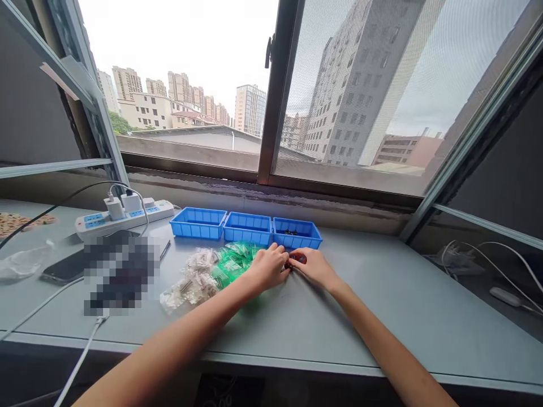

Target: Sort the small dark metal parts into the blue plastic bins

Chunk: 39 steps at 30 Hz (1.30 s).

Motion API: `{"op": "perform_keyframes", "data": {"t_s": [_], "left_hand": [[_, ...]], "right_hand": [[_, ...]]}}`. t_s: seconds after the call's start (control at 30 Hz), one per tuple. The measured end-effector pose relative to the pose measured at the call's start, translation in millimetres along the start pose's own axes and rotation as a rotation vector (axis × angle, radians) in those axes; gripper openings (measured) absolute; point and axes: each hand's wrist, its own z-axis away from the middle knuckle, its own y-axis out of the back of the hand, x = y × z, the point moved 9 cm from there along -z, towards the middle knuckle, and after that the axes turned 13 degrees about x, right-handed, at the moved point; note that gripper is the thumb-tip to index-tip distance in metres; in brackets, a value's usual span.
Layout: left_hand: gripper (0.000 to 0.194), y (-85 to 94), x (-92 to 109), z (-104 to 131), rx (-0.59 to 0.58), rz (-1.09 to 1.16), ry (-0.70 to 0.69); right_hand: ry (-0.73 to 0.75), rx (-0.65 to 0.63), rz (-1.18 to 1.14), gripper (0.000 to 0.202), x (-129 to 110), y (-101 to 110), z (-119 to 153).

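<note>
My left hand (270, 265) and my right hand (314, 267) meet over the worktop, their fingers closed together. Between the fingertips shows a small dark thing with bits of red and blue (297, 258); its kind is too small to make out. Just left of my left hand lies a heap of green plastic bags (233, 264), partly covered by that hand. Clear little packets (197, 280) with small pieces inside are piled against the green heap. Behind my hands stands the right blue bin (299, 242), holding a few small black parts (291, 232).
Beside it stand the middle blue bin (246, 235) and the left blue bin (195, 230), all in a row. A white power strip (127, 219) with chargers, a dark phone (63, 268) and cables occupy the left side. Metal frame posts and a window border the grey table (424, 305).
</note>
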Motion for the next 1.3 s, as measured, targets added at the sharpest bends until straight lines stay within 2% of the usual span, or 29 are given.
{"op": "perform_keyframes", "data": {"t_s": [0.27,0.53,0.87,1.0,1.3], "left_hand": [[0.022,-1.2,-1,0,0.009,0.017,0.050],[0.020,0.5,-3,0,0.040,0.040,0.085],[0.022,0.5,-4,0,0.056,0.031,0.091],[0.022,-1.5,-4,1,0.028,0.026,0.089],[0.020,-1.6,-5,0,0.032,0.055,0.092]], "right_hand": [[-0.030,0.012,-0.066,0.017,5,-4,-1],[0.010,0.090,-0.076,0.014,-2,5,-2],[-0.010,0.049,-0.100,0.014,-2,3,-1],[-0.015,0.025,-0.093,0.015,-3,2,1],[-0.010,0.043,-0.056,0.014,-4,6,0]]}}
